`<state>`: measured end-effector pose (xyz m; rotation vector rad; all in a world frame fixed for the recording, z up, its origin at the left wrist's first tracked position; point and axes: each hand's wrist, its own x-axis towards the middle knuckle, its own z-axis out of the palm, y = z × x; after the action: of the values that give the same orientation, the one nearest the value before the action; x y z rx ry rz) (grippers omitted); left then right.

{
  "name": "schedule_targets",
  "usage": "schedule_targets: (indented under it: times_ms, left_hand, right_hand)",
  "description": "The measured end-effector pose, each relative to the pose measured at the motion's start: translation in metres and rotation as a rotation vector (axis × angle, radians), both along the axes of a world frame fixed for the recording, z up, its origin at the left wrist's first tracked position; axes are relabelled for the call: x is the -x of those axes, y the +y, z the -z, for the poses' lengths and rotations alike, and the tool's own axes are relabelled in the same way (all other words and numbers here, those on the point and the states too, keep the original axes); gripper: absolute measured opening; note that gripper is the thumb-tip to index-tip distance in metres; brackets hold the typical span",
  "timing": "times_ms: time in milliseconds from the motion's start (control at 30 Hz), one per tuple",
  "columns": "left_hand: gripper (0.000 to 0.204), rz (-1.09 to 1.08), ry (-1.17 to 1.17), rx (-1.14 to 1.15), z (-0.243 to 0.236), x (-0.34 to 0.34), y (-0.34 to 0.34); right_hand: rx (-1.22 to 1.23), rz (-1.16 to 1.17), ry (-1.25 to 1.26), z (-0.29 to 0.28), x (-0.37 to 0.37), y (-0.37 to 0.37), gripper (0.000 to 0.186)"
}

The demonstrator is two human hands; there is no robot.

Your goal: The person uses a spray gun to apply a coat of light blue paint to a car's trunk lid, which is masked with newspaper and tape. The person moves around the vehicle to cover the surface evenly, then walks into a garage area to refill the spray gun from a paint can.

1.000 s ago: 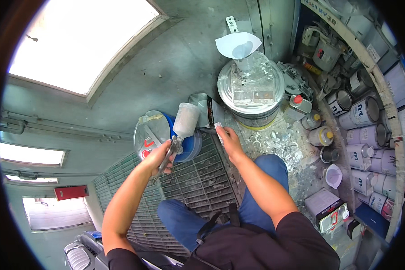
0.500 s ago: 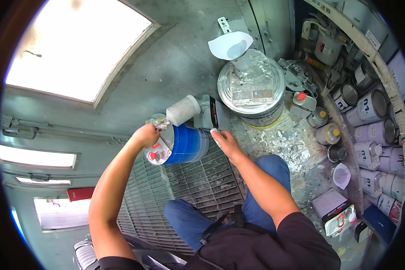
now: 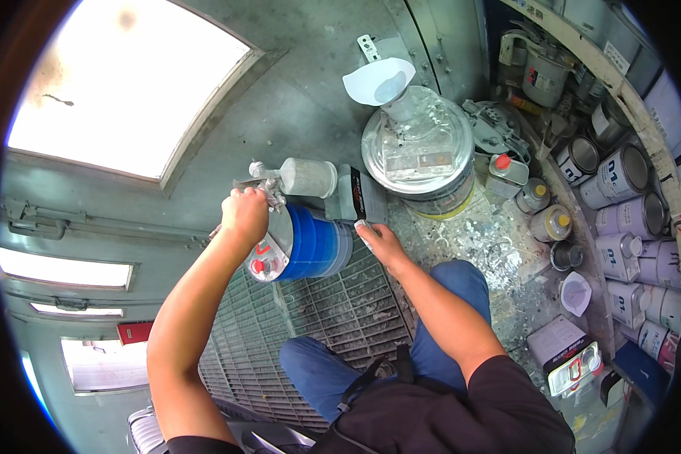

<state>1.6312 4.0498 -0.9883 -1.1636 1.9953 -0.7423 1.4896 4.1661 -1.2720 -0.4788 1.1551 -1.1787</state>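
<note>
My left hand [image 3: 245,215] is closed round the handle of a spray gun [image 3: 263,181], its pale, cloudy cup [image 3: 309,178] lying sideways and pointing right. The gun is above a blue bucket [image 3: 310,242], beside a metal can with a red cap [image 3: 268,262]. My right hand [image 3: 383,245] is right of the bucket, its fingers pinched on a small whitish wad [image 3: 365,231], perhaps cloth or paper. Just beyond that hand stands a grey container with a black label [image 3: 362,194].
A large paint-smeared drum [image 3: 455,125] stands ahead, with a white paper funnel [image 3: 380,82] over it. Shelves of paint tins [image 3: 626,170] line the right side. Small capped bottles [image 3: 550,224] stand on the splattered floor. Metal grating [image 3: 340,303] lies below the bucket.
My left hand has turned and raised the spray gun, so its body now shows above the hand and its cup lies more level. My right hand has hardly moved.
</note>
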Motion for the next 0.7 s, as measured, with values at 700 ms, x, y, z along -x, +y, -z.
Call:
schedule_targets:
  times_ms: [700]
  left_hand:
    - [0.018, 0.226, 0.034, 0.133, 0.022, -0.011, -0.001]
  right_hand:
    - [0.079, 0.117, -0.635, -0.069, 0.099, 0.054, 0.052]
